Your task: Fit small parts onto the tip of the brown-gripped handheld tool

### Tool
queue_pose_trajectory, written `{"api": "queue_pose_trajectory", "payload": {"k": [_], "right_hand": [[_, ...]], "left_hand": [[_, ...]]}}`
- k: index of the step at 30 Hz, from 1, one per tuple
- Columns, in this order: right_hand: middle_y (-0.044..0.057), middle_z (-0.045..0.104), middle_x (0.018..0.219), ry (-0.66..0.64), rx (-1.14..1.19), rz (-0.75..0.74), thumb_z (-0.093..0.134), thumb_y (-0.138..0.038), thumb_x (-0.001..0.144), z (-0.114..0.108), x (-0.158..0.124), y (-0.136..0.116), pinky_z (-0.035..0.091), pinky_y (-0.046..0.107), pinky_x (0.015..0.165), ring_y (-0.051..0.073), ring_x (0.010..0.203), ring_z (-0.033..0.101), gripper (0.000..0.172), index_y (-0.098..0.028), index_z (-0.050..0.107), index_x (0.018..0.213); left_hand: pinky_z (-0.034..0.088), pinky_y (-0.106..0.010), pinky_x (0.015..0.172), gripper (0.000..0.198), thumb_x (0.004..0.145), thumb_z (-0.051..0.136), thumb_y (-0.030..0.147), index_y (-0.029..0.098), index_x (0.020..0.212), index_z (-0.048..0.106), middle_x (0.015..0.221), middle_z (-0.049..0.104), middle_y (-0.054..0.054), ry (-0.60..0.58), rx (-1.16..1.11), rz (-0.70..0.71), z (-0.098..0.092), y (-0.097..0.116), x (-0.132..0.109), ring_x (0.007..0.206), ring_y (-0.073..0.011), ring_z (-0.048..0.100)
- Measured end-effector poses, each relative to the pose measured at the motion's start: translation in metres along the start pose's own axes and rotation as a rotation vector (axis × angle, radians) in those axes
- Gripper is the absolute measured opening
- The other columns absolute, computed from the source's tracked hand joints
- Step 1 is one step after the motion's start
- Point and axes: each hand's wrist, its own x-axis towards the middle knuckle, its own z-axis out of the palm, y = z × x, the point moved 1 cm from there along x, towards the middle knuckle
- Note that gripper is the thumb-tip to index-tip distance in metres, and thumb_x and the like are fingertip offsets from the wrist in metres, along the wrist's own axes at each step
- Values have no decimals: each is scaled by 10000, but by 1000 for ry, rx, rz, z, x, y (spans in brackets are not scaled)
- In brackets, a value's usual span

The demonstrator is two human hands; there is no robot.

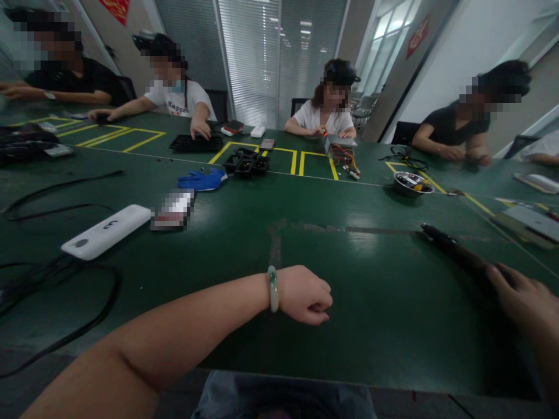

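My left hand (303,295) is closed in a loose fist over the green table (384,273) near its front edge, and nothing shows between the fingers. A pale green bangle (273,289) circles that wrist. At the right edge, my right hand (519,297) is wrapped round a long black tool (454,251) with a narrower tip; its kind is not clear. The tool slants away from me, tip toward the table's middle. Part of the right hand is cut off by the frame and blurred.
A white numbered box (107,231), phone (173,209) and black cables (98,314) lie left. Farther back are a blue glove (201,180), black trays (247,162) and a metal bowl (413,185) of small parts. Several people sit opposite, one by a metal box with wires (343,151).
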Motion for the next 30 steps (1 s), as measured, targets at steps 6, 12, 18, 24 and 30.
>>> {"api": "queue_pose_trajectory", "payload": {"k": [6, 12, 18, 24, 30], "right_hand": [[317, 370, 1347, -71, 20, 150, 505, -848, 571, 36, 39, -18, 207, 678, 791, 547, 1270, 234, 823, -302, 646, 1170], [208, 426, 1365, -153, -12, -22, 491, -807, 678, 34, 15, -94, 280, 600, 818, 477, 1239, 311, 756, -338, 585, 1264], [108, 513, 1277, -173, 67, -371, 454, -751, 771, 50, -26, -190, 310, 549, 904, 408, 1161, 366, 639, -345, 590, 1245], [66, 563, 1164, -182, 201, -738, 483, -641, 844, 50, -104, -295, 351, 463, 885, 304, 1049, 431, 497, -354, 589, 1236], [79, 548, 1209, -326, 214, -949, 507, -437, 880, 51, -169, -357, 369, 425, 881, 282, 1074, 445, 416, -330, 553, 1280]], "left_hand": [[357, -233, 497, 274, 853, 568, 353, 185, 645, 507, 691, 548, 20, -9, -8, 0, 1, -1, 1, 575, -96, 485], [353, -226, 489, 279, 857, 567, 350, 184, 640, 510, 681, 545, 22, -14, -9, 4, 0, 0, 3, 561, -93, 475], [350, -230, 472, 283, 855, 575, 349, 184, 634, 511, 667, 542, 25, 9, 6, 30, 1, -1, 2, 548, -91, 466], [409, -271, 554, 230, 862, 568, 373, 202, 709, 587, 753, 627, -2, 117, 156, 60, -2, 0, 5, 684, -133, 573], [359, -411, 1071, 408, 911, 473, 357, 209, 1288, 519, 1335, 541, -75, 610, 190, -198, -21, 0, 0, 1261, -235, 460]]}}
